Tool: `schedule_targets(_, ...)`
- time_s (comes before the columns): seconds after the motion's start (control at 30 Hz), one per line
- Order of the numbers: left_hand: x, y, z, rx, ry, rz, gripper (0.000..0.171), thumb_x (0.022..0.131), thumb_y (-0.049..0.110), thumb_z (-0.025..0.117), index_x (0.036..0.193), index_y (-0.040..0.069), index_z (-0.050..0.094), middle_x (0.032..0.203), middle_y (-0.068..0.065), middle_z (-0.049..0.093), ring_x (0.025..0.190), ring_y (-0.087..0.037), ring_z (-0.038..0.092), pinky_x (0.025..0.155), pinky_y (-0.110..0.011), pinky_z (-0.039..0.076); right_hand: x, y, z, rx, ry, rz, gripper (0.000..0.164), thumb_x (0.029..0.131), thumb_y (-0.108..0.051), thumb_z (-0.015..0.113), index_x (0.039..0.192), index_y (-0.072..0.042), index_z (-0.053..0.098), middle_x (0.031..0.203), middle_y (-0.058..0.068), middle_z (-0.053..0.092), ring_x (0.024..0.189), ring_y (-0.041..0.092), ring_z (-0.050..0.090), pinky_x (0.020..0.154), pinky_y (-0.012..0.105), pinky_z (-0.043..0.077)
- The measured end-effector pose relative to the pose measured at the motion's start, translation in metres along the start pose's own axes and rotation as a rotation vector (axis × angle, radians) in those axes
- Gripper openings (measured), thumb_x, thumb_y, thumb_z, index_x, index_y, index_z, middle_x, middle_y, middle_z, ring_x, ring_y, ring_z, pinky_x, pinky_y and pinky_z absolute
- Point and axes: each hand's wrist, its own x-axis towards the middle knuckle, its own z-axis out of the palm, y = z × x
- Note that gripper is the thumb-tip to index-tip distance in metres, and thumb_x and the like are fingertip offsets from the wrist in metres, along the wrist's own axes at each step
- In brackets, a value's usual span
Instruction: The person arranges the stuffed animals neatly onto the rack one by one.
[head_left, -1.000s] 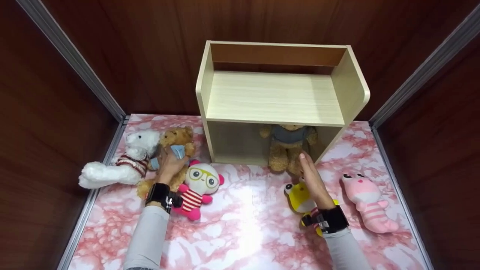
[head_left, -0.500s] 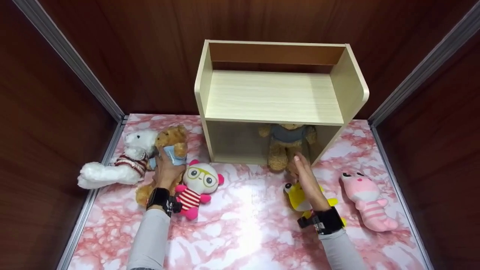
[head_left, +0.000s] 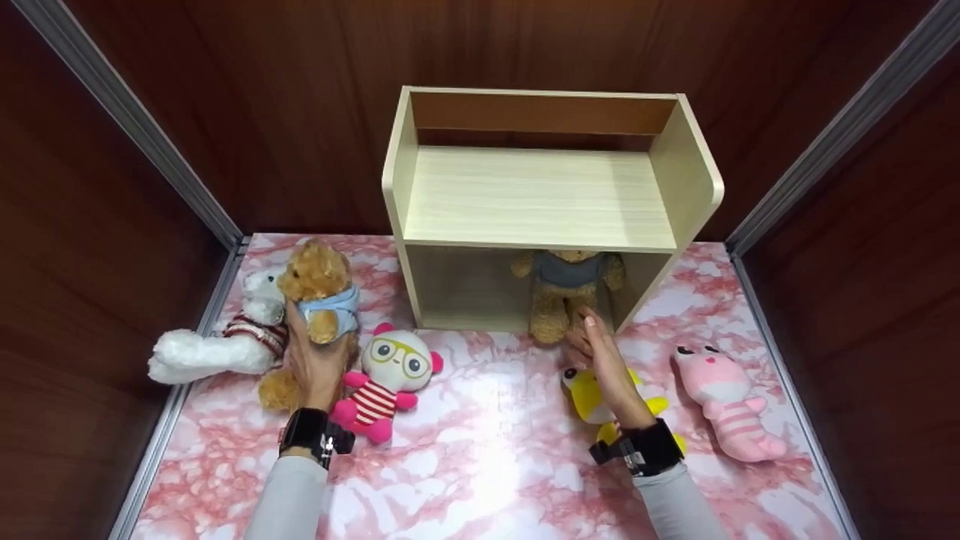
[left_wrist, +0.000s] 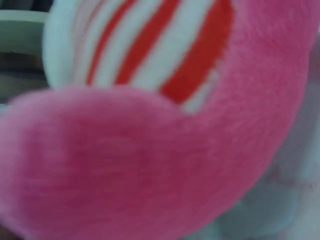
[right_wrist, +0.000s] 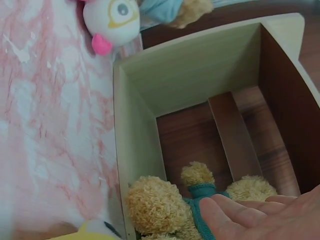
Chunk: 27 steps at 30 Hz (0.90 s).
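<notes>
My left hand (head_left: 319, 367) grips a brown teddy bear (head_left: 319, 274) in a light blue top, its head raised in front of a white plush bear (head_left: 255, 337) in a striped sweater. Close by lies a pink-and-white panda doll (head_left: 386, 382), whose pink limb (left_wrist: 125, 165) fills much of the left wrist view. My right hand (head_left: 607, 367) has its fingers extended at the legs of a tan teddy bear (head_left: 566, 296) in a grey-blue shirt, which sits in the lower compartment; contact is unclear. Beneath that hand lies a yellow frog doll (head_left: 589, 394).
The pale wooden shelf (head_left: 540, 195) has two levels and stands toward the back. A pink plush toy (head_left: 727, 405) lies at the right. Dark wood panels with metal edge strips (head_left: 795, 397) enclose the pink-marbled surface (head_left: 480, 465).
The brown teddy bear has moved left and been raised more upright in my left hand. My right hand has shifted slightly left, toward the tan bear's legs.
</notes>
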Motion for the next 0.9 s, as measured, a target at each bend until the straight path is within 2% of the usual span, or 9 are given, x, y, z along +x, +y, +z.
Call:
schedule_targets(0.1, -0.004, 0.011, -0.004, -0.034, 0.015, 0.039, 0.113, 0.082, 0.025, 0.089, 0.167, 0.013, 0.015, 0.163, -0.021, 0.037, 0.138, -0.047, 0.046, 0.112, -0.06, 0.039, -0.001, -0.002, 0.001, 0.011, -0.01, -0.058, 0.08, 0.108, -0.062, 0.029, 0.167, -0.012, 0.011, 0.171, 0.017, 0.017, 0.151, 0.041, 0.031, 0.122, 0.059, 0.025)
schedule_targets(0.2, -0.009, 0.022, -0.006, -0.075, 0.004, 0.042, 0.115, 0.082, 0.023, 0.089, 0.167, 0.012, 0.013, 0.165, -0.022, 0.03, 0.144, -0.047, 0.04, 0.117, -0.059, 0.034, -0.002, -0.005, 0.005, 0.016, -0.032, -0.106, 0.079, 0.108, -0.061, 0.025, 0.167, -0.009, 0.012, 0.171, 0.017, 0.018, 0.151, 0.041, 0.03, 0.123, 0.056, 0.025)
schedule_targets(0.33, -0.012, 0.034, -0.006, -0.148, 0.025, 0.068, 0.117, 0.08, 0.021, 0.091, 0.167, 0.01, 0.013, 0.167, -0.023, 0.026, 0.148, -0.045, 0.033, 0.121, -0.056, 0.029, -0.003, -0.008, 0.01, 0.014, -0.054, -0.124, 0.077, 0.109, -0.06, 0.022, 0.167, -0.009, 0.013, 0.171, 0.016, 0.019, 0.151, 0.041, 0.03, 0.122, 0.053, 0.028)
schedule_targets(0.47, -0.012, 0.046, -0.008, -0.205, 0.087, 0.132, 0.117, 0.08, 0.022, 0.092, 0.166, 0.009, 0.013, 0.166, -0.021, 0.029, 0.148, -0.041, 0.036, 0.122, -0.049, 0.029, -0.005, -0.011, 0.013, 0.014, -0.049, -0.123, 0.075, 0.11, -0.058, 0.024, 0.166, -0.009, 0.015, 0.17, 0.015, 0.021, 0.151, 0.042, 0.031, 0.122, 0.054, 0.029)
schedule_targets(0.57, -0.013, 0.056, -0.01, -0.214, 0.125, 0.178, 0.117, 0.079, 0.02, 0.092, 0.165, 0.007, 0.013, 0.165, -0.022, 0.031, 0.147, -0.041, 0.038, 0.122, -0.049, 0.03, -0.006, -0.012, 0.015, 0.014, -0.05, -0.126, 0.074, 0.11, -0.057, 0.025, 0.166, -0.01, 0.016, 0.17, 0.014, 0.022, 0.15, 0.042, 0.032, 0.122, 0.055, 0.028)
schedule_targets(0.73, -0.014, 0.073, -0.012, -0.23, 0.117, 0.289, 0.112, 0.082, 0.014, 0.087, 0.162, -0.003, 0.011, 0.162, -0.026, 0.033, 0.144, -0.043, 0.04, 0.121, -0.052, 0.031, -0.007, -0.013, 0.019, 0.027, -0.089, -0.171, 0.074, 0.11, -0.056, 0.021, 0.166, -0.007, 0.017, 0.17, 0.015, 0.024, 0.151, 0.042, 0.03, 0.122, 0.057, 0.027)
schedule_targets(0.9, -0.018, 0.083, -0.013, -0.234, 0.12, 0.361, 0.102, 0.086, 0.017, 0.08, 0.16, -0.007, 0.015, 0.16, -0.03, 0.034, 0.144, -0.045, 0.039, 0.122, -0.051, 0.03, -0.007, -0.013, 0.026, 0.024, -0.13, -0.213, 0.077, 0.11, -0.057, 0.019, 0.165, -0.003, 0.016, 0.169, 0.017, 0.025, 0.152, 0.041, 0.029, 0.121, 0.06, 0.026)
